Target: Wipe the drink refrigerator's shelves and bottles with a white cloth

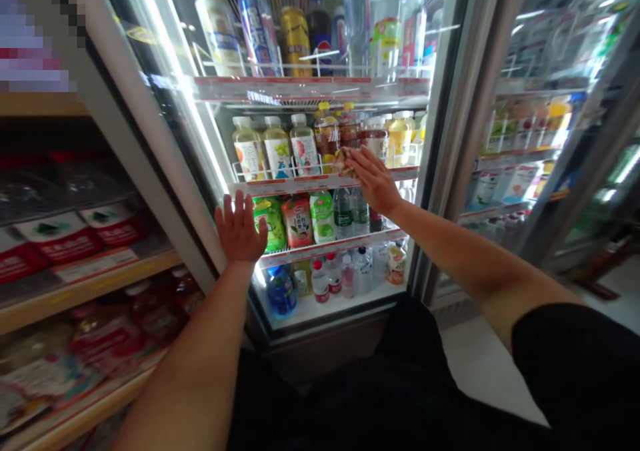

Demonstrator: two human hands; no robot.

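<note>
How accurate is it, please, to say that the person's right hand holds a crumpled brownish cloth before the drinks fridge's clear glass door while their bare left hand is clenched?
Only the clenching is wrong: the head view shows the bare left hand open and outstretched. The right hand does hold the crumpled brownish cloth before the drinks fridge's clear glass door.

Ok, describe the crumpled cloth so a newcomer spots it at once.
Start at the lit drinks fridge, then its second shelf down. In front of that shelf, the cloth is under the right hand. Unlike the upright, capped bottles behind, it is brownish and crumpled.
</note>
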